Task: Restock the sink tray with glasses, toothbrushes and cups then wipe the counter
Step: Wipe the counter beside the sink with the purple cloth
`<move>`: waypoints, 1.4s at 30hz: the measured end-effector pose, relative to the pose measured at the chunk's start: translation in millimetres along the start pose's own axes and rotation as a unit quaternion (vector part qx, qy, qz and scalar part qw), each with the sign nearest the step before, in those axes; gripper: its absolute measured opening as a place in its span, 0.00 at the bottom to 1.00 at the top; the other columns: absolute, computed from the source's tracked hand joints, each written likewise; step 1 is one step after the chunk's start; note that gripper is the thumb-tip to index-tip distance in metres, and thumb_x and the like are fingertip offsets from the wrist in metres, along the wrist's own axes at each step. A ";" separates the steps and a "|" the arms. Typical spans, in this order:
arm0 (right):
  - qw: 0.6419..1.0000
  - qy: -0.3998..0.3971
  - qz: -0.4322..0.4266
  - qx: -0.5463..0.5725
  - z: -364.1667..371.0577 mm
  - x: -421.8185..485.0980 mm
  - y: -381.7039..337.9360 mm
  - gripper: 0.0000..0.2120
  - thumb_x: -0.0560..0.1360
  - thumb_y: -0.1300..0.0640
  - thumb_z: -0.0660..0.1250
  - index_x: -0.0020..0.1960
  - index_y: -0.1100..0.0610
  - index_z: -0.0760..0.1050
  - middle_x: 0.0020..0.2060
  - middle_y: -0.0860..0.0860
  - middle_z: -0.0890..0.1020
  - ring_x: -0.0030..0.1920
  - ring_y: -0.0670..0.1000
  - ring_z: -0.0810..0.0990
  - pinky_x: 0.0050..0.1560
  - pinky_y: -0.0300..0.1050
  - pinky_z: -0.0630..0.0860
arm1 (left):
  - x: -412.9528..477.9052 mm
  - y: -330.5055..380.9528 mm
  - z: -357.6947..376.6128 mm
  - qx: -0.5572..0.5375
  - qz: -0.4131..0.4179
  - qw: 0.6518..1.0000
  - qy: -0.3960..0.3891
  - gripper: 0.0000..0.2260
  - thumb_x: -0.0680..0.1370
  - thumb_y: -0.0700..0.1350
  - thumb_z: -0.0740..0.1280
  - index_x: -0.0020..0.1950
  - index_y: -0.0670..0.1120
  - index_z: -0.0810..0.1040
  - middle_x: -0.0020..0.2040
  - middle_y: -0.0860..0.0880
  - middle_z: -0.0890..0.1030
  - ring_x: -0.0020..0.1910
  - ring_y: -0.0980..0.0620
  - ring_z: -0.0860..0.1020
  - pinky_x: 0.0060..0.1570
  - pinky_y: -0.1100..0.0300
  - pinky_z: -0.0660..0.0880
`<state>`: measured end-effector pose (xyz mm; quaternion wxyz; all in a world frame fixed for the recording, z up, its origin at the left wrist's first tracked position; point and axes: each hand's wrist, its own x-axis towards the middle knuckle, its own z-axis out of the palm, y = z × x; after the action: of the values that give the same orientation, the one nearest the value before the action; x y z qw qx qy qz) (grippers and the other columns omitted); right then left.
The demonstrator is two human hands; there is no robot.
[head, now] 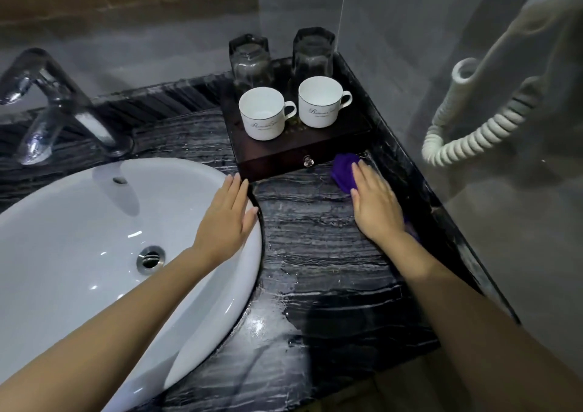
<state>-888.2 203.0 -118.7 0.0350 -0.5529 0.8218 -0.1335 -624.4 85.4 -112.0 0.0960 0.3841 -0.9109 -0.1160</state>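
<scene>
Purple crumpled cloth [343, 172] on the black veined marble counter [315, 254], just beside the dark wooden tray [284, 162], I see the right hand [375, 206] pressing it with straight fingers, left hand [230, 216] flat and empty on the white sink rim [249, 263], tray holding two white ceramic cups [265, 115], two upturned clear glasses [250, 60], cup script too blurred to read.

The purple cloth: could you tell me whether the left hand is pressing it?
No, the right hand presses the purple cloth on the counter, while the left hand rests on the sink rim.
</scene>
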 end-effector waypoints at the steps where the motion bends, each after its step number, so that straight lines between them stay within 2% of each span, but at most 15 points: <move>1: 1.000 -0.002 0.001 -0.002 2.1 2.9 -2.6 0.24 0.80 0.56 0.52 0.75 0.59 0.55 0.75 0.56 0.59 0.74 0.56 0.60 0.75 0.49 0.54 | -0.1 -0.1 1.0 -0.003 0.001 1.000 0.003 0.32 0.77 0.58 0.45 0.73 0.36 0.57 0.75 0.39 0.57 0.75 0.43 0.52 0.73 0.54 0.48; 3: 1.000 -0.013 -0.016 0.005 4.7 3.8 -3.5 0.24 0.80 0.55 0.50 0.75 0.58 0.56 0.75 0.55 0.60 0.75 0.55 0.59 0.75 0.49 0.54 | 0.2 -0.5 3.2 -0.010 0.003 1.000 0.008 0.32 0.77 0.57 0.45 0.73 0.36 0.57 0.75 0.39 0.57 0.75 0.44 0.51 0.73 0.55 0.48; 9: 0.983 -0.064 -0.159 0.061 14.7 -2.9 -46.2 0.23 0.80 0.54 0.50 0.74 0.55 0.60 0.74 0.50 0.64 0.75 0.49 0.59 0.75 0.45 0.52 | 1.4 -2.9 7.2 -0.010 0.010 1.000 0.018 0.31 0.79 0.57 0.47 0.73 0.36 0.58 0.74 0.38 0.58 0.75 0.43 0.53 0.73 0.54 0.49; 17: 0.970 -0.083 -0.211 0.087 24.5 19.5 -82.4 0.23 0.79 0.54 0.48 0.73 0.55 0.63 0.72 0.51 0.67 0.73 0.52 0.63 0.75 0.45 0.53 | 1.3 -5.9 10.3 -0.019 0.019 1.000 0.009 0.32 0.80 0.59 0.42 0.72 0.35 0.59 0.74 0.36 0.60 0.74 0.42 0.54 0.73 0.55 0.49; 21: 0.951 -0.118 -0.260 0.120 24.4 29.3 -88.4 0.21 0.78 0.57 0.53 0.71 0.54 0.65 0.71 0.51 0.69 0.72 0.51 0.65 0.73 0.41 0.51 | 2.5 -5.7 10.4 -0.019 0.021 1.000 0.013 0.34 0.79 0.60 0.43 0.72 0.34 0.59 0.73 0.35 0.61 0.74 0.42 0.54 0.72 0.53 0.50; 26: 0.939 -0.146 -0.265 0.161 18.7 26.4 -84.0 0.21 0.78 0.60 0.55 0.71 0.54 0.66 0.71 0.49 0.70 0.73 0.48 0.63 0.71 0.34 0.48 | -0.6 -7.7 8.5 -0.043 0.017 0.999 0.004 0.38 0.77 0.65 0.41 0.73 0.36 0.56 0.75 0.37 0.56 0.74 0.46 0.49 0.73 0.56 0.47; 29: 0.932 -0.171 -0.259 0.187 14.7 16.3 -78.7 0.20 0.78 0.60 0.55 0.69 0.53 0.68 0.70 0.48 0.71 0.73 0.48 0.63 0.73 0.38 0.51 | -11.0 -0.8 3.7 -0.093 0.005 0.996 -0.012 0.39 0.75 0.67 0.40 0.75 0.39 0.51 0.76 0.43 0.50 0.75 0.48 0.45 0.74 0.57 0.45; 32: 0.920 -0.201 -0.262 0.210 12.3 5.7 -72.1 0.20 0.77 0.60 0.55 0.68 0.53 0.70 0.68 0.48 0.73 0.72 0.47 0.64 0.73 0.38 0.52 | -43.4 13.5 0.8 -0.124 0.005 0.992 -0.034 0.39 0.75 0.68 0.40 0.76 0.42 0.48 0.76 0.48 0.45 0.76 0.51 0.42 0.72 0.65 0.39; 36: 0.910 -0.220 -0.264 0.230 9.4 -8.7 -67.4 0.20 0.76 0.60 0.55 0.66 0.53 0.72 0.67 0.47 0.74 0.70 0.43 0.65 0.74 0.41 0.53 | -97.2 34.7 4.5 -0.132 0.000 0.988 -0.075 0.35 0.75 0.67 0.43 0.76 0.48 0.44 0.77 0.50 0.41 0.75 0.57 0.38 0.72 0.65 0.38; 39: 0.910 -0.229 -0.257 0.231 6.5 -19.7 -65.7 0.19 0.77 0.62 0.56 0.66 0.52 0.72 0.67 0.46 0.73 0.70 0.42 0.63 0.74 0.42 0.53 | -113.6 39.0 4.9 -0.111 -0.009 0.992 -0.067 0.36 0.75 0.68 0.41 0.76 0.48 0.43 0.77 0.50 0.41 0.75 0.57 0.38 0.71 0.68 0.36; 42: 0.911 -0.234 -0.250 0.229 2.9 -31.9 -65.7 0.20 0.77 0.62 0.56 0.67 0.51 0.71 0.68 0.46 0.73 0.71 0.42 0.63 0.74 0.40 0.51 | -126.3 38.2 0.8 -0.080 -0.002 0.995 -0.063 0.36 0.76 0.67 0.41 0.76 0.45 0.46 0.77 0.49 0.45 0.75 0.55 0.41 0.72 0.66 0.38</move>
<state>-816.2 208.6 -107.5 0.3179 -0.7325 0.5715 -0.1890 -563.8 202.6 -112.7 0.0691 0.3692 -0.9020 -0.2129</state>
